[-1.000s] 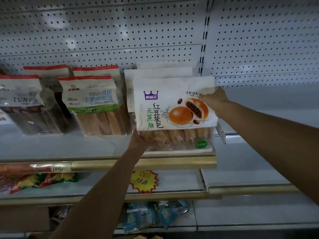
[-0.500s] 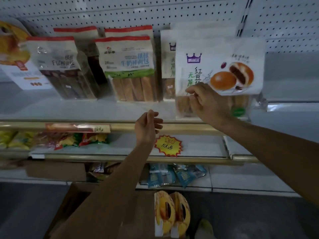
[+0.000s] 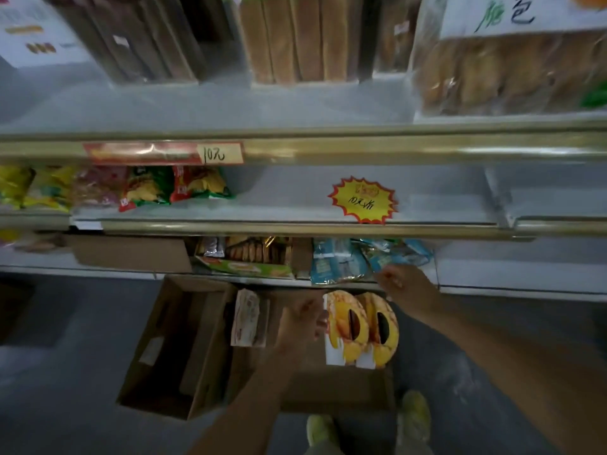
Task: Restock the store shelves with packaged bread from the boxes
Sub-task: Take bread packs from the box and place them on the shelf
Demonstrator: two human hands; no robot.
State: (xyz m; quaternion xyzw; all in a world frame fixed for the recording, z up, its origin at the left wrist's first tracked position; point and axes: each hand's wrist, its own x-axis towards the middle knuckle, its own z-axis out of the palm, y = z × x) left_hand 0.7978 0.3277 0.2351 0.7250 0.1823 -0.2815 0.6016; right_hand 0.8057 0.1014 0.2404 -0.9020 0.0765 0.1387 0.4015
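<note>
**Over the open box, both hands low**

Above the cardboard box (image 3: pixel 203 353) on the floor, my left hand (image 3: pixel 303 326) hung loosely curled, its grip holding nothing, just beside two yellow bread packs (image 3: pixel 361 328) standing upright in the box. My right hand (image 3: pixel 402 284) hovered by the lowest shelf's edge (image 3: pixel 492 292); its grip was too blurred to tell. The middle shelf (image 3: pixel 279 195) lay bare around a starburst tag (image 3: pixel 363 199). A price strip (image 3: pixel 220 153) read "10元".

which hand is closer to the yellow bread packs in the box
Left. The left hand hangs right beside the yellow bread packs, almost at their left edge. The right hand is above and to their right, near the bottom shelf's edge.
</note>
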